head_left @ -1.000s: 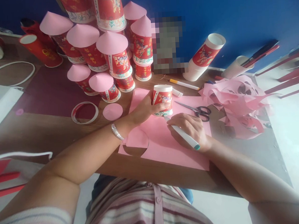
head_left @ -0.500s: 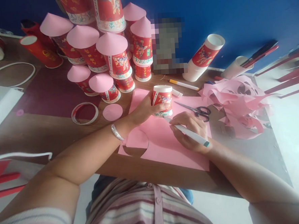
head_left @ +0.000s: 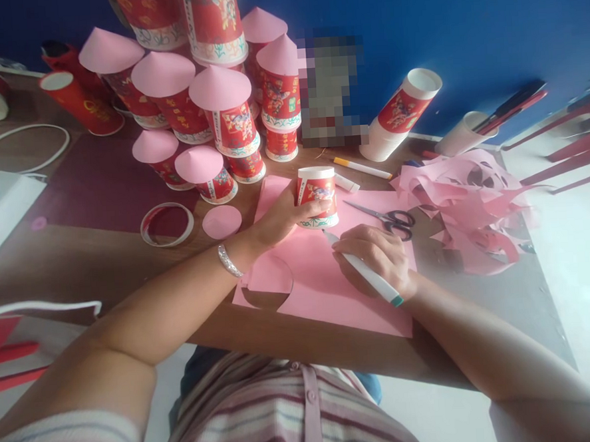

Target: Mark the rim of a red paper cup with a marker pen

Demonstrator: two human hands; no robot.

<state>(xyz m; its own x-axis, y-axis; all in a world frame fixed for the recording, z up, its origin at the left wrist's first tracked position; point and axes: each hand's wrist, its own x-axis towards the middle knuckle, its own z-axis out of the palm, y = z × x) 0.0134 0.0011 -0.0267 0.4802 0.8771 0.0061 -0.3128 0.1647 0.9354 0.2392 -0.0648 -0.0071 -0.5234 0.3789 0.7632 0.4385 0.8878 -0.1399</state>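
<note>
Left hand (head_left: 279,216) curled in grip — right hand (head_left: 377,259) pinching.

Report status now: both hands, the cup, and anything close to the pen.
Left hand grips upturned red cup on pink sheet. Right hand holds white pen, tip at cup's base. Scissors lie just beyond, apart.

— The pink sheet (head_left: 329,292)?
— Matt paper, smooth. The red cup (head_left: 317,196) is printed paper, slightly glossy.
— The marker (head_left: 371,278)?
— Smooth white plastic. The tabletop (head_left: 102,259) looks like brown wood; the bracelet (head_left: 228,260) is shiny metal.
</note>
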